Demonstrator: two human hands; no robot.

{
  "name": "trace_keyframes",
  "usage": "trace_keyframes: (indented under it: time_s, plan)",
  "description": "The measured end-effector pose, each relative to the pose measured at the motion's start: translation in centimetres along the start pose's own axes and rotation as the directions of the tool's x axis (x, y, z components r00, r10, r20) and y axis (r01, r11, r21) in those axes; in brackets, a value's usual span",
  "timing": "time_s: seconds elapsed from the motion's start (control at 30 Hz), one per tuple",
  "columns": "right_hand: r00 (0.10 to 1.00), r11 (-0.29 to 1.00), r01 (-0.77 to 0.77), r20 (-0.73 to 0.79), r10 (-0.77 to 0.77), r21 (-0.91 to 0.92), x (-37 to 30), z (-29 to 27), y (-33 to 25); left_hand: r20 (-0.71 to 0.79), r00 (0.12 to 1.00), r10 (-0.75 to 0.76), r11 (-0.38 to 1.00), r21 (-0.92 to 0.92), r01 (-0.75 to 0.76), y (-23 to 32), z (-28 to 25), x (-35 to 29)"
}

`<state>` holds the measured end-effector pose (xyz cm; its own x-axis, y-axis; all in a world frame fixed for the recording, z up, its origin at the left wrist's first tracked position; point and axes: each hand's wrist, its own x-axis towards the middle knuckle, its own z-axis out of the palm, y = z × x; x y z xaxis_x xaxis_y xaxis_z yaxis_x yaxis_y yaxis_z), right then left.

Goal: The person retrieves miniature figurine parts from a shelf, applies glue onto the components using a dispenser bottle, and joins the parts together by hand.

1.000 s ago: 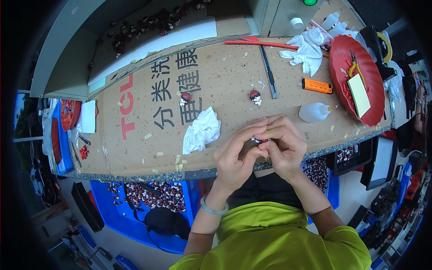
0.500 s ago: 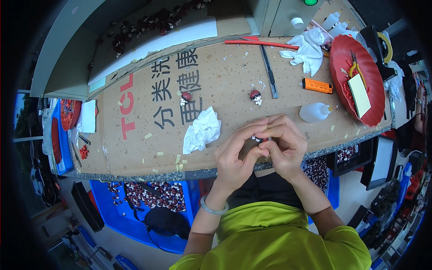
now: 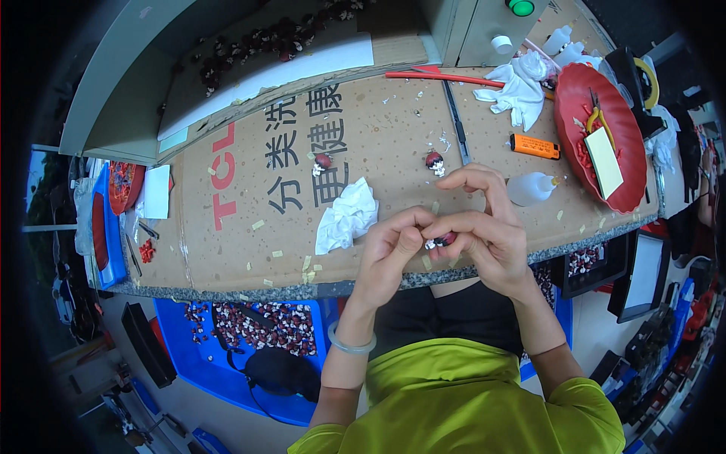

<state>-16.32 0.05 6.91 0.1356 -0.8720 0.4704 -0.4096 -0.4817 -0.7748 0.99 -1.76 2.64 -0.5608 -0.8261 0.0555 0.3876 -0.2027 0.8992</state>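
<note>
Just over the table's near edge, a small figurine [image 3: 442,240] with a dark red head and white body is pinched between my hands. My left hand [image 3: 389,253] is closed, thumb against forefinger at the white end. The fingers of my right hand [image 3: 490,236] grip the red head, while one or two of its fingers stand raised. Beyond the hands, a similar figurine [image 3: 435,163] is on the cardboard, and another figurine [image 3: 322,162] lies farther left. A crumpled white cloth [image 3: 348,217] rests left of my left hand.
To the right are a squeeze bottle [image 3: 532,188], an orange box cutter [image 3: 535,147] and a red bowl [image 3: 569,98] holding yellow-handled pliers. A thin black blade-like tool [image 3: 456,121] lies ahead. Blue bins [image 3: 170,321] with many figurines sit below the table edge. A grey cabinet [image 3: 113,125] stands behind.
My hands have drawn slightly lower, and the right fingers have lifted and spread, uncovering more of the figurine. The whole view has shifted a little.
</note>
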Motion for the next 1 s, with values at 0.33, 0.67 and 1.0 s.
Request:
trace_keyframes:
  time_s: [0.33, 0.67, 1.0]
  plan:
    - [0.999, 0.999, 0.024, 0.045, -0.022, -0.045, -0.8, -0.2, 0.0, 0.023, 0.992, -0.122, 0.973, -0.195, 0.124, 0.4, 1.3, -0.6]
    - [0.841, 0.987, 0.007, -0.533, -0.091, -0.158, -5.5, -1.5, 0.8, -0.041, 0.991, -0.124, 0.952, -0.287, 0.107, 0.2, 1.7, -0.6]
    - [0.806, 0.940, -0.337, -0.498, 0.318, 0.055, -4.6, -2.6, 3.6, -0.056, 0.987, -0.153, 0.912, -0.391, 0.120, 0.2, 1.7, -0.1]
